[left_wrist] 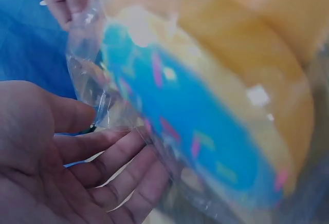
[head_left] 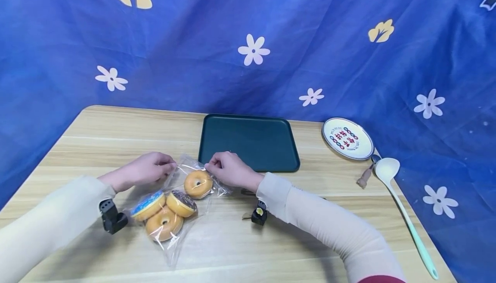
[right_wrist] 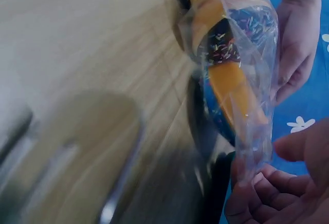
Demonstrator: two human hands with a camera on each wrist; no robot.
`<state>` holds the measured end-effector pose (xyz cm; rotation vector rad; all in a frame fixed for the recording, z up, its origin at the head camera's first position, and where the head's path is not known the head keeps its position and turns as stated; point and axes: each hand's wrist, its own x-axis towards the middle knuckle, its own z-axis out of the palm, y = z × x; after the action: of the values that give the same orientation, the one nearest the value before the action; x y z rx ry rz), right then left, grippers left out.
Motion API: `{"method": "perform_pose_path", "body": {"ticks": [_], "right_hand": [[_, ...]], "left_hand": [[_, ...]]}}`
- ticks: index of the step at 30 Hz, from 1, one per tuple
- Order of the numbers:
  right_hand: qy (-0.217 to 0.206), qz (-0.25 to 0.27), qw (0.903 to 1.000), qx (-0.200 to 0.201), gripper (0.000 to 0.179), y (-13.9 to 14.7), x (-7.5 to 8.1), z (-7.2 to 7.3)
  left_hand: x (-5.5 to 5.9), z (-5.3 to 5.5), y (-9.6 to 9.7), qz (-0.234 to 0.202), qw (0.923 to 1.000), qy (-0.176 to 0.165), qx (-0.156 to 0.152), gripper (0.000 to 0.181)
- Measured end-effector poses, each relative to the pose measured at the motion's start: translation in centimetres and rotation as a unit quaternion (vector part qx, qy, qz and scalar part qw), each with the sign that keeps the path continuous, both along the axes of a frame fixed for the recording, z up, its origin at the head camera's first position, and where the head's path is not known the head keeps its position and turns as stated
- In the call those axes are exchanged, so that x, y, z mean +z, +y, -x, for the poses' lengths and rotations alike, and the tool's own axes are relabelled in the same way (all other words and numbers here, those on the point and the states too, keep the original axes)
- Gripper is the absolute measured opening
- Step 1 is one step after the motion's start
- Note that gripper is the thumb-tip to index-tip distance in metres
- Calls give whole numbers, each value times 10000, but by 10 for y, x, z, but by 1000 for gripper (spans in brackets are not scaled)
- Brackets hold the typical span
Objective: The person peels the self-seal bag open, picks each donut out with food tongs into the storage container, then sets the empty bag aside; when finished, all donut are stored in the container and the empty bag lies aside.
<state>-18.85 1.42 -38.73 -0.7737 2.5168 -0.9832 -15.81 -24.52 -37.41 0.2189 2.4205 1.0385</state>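
A clear plastic bag (head_left: 176, 244) with several toy-like doughnuts inside lies across the left-middle of the table. Blue icing with sprinkles covers one doughnut (head_left: 148, 204), and dark brown icing another (head_left: 181, 203); a plain-looking one (head_left: 198, 184) sits apart near the bag's upper end. My left hand (head_left: 149, 171) pinches the upper left edge of the bag, its other fingers loosely bent in the left wrist view. On the opposite side of that end, my right hand (head_left: 234, 170) holds the film between thumb and curled fingers, close to the plain-looking doughnut.
A dark green tray (head_left: 248, 141) lies behind the hands. To the right are a patterned white plate (head_left: 348, 138), a small brown-handled utensil (head_left: 365, 176) and a ladle (head_left: 387, 169) with a mint handle. Something thin and dark (head_left: 248, 192) is partly hidden beneath the right wrist.
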Motion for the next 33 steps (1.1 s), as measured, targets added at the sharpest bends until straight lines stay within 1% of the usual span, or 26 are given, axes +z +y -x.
{"method": "perform_pose_path", "body": {"ticks": [2,3,5,7,10,14,16,18,21,25,27,29,31,33], "right_hand": [[41,-32,10000,21,20,1,-1,-1],[38,-37,10000,33,19,1,-1,-2],[-34,-85,9999,92,18,4,1,-4],[-182,-161,9995,216,21,7,5,-8],[-527,-239,9975,400,25,15,8,-16],[-968,-229,9932,598,28,23,9,-24],[-1077,-279,9912,720,28,26,9,-27],[-1081,-352,9899,850,27,28,11,-27],[-956,-434,9901,929,24,30,15,-24],[-506,-469,9941,834,23,33,20,-12],[-192,-401,9963,736,21,33,18,-5],[65,-219,9974,682,18,33,15,1],[309,-44,9969,720,15,31,10,7],[464,14,9951,868,18,27,6,12]], "left_hand": [[0,2,2,-150,9997,-194,62,30],[0,3,3,-185,9996,-217,67,29],[-1,4,6,-241,9995,-181,32,25],[-2,5,10,-237,9997,-109,-34,21],[-4,7,18,-267,9991,62,-310,15],[-2,8,28,-256,9966,339,-699,12],[-1,8,32,-279,9952,424,-833,12],[0,9,35,-403,9942,391,-917,11],[1,10,38,-554,9930,328,-993,12],[2,13,41,-526,9919,398,-1084,13],[3,14,42,-495,9913,440,-1138,13],[3,15,43,-532,9908,390,-1179,13],[3,15,44,-611,9901,339,-1217,12],[4,15,46,-727,9893,233,-1244,12]]}}
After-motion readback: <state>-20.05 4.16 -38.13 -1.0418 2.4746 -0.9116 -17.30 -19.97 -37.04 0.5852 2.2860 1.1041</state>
